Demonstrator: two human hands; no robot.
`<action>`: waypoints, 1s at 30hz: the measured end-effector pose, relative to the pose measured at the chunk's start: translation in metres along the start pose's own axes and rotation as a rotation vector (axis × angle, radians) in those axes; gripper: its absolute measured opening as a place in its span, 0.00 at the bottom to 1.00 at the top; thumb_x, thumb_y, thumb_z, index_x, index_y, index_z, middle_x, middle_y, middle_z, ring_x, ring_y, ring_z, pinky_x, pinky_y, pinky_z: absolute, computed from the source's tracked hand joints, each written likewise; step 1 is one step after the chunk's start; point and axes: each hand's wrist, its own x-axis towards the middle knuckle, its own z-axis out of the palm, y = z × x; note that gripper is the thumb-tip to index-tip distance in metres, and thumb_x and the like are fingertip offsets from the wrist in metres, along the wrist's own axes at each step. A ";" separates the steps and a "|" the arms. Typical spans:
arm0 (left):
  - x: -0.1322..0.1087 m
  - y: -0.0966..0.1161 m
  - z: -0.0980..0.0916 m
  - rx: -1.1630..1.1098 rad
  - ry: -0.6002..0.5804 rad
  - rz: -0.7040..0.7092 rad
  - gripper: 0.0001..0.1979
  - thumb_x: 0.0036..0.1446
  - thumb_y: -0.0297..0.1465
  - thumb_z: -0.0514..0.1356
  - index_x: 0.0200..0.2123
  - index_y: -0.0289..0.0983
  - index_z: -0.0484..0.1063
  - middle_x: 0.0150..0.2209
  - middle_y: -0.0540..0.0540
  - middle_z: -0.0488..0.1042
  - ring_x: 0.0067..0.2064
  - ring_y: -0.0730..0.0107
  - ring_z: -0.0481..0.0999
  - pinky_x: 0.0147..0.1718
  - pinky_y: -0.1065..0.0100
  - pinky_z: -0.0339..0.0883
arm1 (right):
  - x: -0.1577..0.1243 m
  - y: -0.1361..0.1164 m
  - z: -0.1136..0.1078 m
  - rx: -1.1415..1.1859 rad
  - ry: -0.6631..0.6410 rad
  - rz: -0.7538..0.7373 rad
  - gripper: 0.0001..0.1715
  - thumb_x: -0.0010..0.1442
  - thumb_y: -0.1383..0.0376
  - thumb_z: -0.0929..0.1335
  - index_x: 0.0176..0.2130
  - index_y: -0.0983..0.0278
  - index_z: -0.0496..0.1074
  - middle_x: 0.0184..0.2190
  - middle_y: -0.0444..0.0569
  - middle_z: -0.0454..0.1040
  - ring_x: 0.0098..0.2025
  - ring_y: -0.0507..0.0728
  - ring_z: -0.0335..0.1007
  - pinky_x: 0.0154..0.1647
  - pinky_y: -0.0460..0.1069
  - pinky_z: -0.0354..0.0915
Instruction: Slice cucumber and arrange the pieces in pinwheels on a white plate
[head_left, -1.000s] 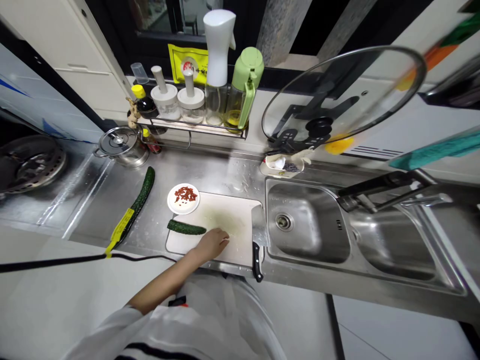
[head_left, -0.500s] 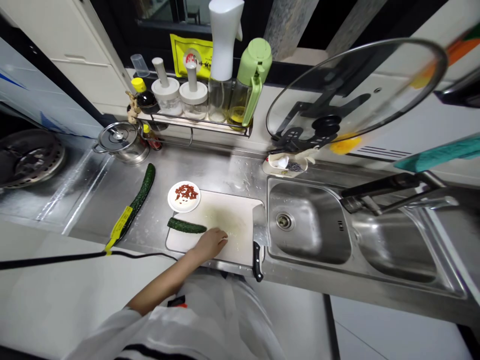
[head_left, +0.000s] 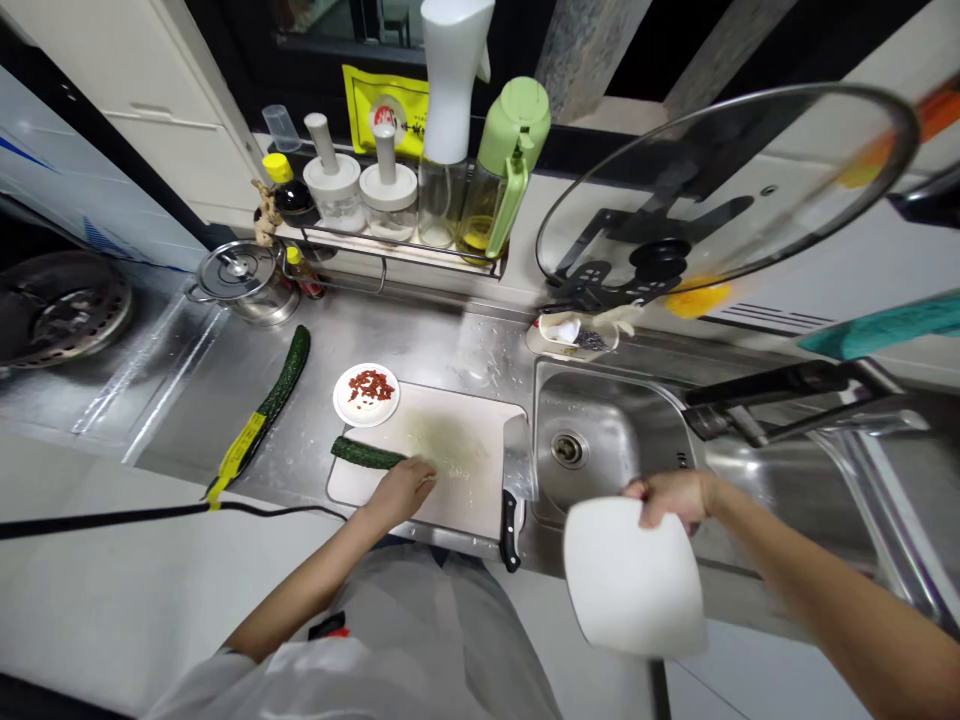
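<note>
My left hand [head_left: 405, 487] rests on the white cutting board [head_left: 457, 480], fingers curled loosely, right beside the end of a short cucumber piece [head_left: 365, 455]. Whether it grips the cucumber is unclear. My right hand [head_left: 673, 496] holds a white bowl [head_left: 634, 577] by its rim, tilted, over the front edge of the steel sink [head_left: 600, 440]. A cleaver [head_left: 516, 472] lies along the board's right edge, black handle toward me. A small white plate of red chopped bits [head_left: 367, 392] sits at the board's far left corner.
A whole cucumber with a yellow label [head_left: 268, 408] lies on the steel counter to the left. A small lidded pot [head_left: 241, 280] and a rack of condiment bottles [head_left: 405, 200] stand at the back. A glass lid [head_left: 720, 190] leans behind the sink. A faucet [head_left: 780, 400] reaches over the basin.
My right hand has come into view from the right, carrying the white bowl over the sink's front edge. My left hand has slid slightly left toward the cucumber piece.
</note>
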 end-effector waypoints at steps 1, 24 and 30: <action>-0.001 -0.001 0.000 -0.009 0.010 -0.010 0.11 0.61 0.31 0.51 0.40 0.37 0.72 0.40 0.44 0.73 0.43 0.67 0.72 0.43 0.67 0.64 | 0.010 -0.016 0.013 -0.096 -0.024 0.176 0.09 0.46 0.79 0.63 0.22 0.69 0.69 0.15 0.42 0.71 0.06 0.44 0.56 0.11 0.36 0.49; 0.003 -0.012 0.003 -0.078 0.119 -0.151 0.11 0.60 0.32 0.52 0.40 0.37 0.73 0.38 0.44 0.72 0.41 0.67 0.71 0.41 0.69 0.65 | 0.115 0.023 0.241 0.318 -0.274 -0.076 0.26 0.51 0.78 0.66 0.47 0.58 0.63 0.35 0.40 0.77 0.33 0.52 0.75 0.36 0.56 0.73; 0.005 -0.012 0.003 -0.073 0.129 -0.155 0.11 0.60 0.32 0.51 0.40 0.38 0.73 0.38 0.44 0.72 0.42 0.66 0.72 0.41 0.68 0.65 | 0.109 0.018 0.246 -0.064 -0.093 -0.234 0.19 0.52 0.74 0.67 0.43 0.61 0.64 0.34 0.43 0.76 0.29 0.51 0.73 0.29 0.49 0.73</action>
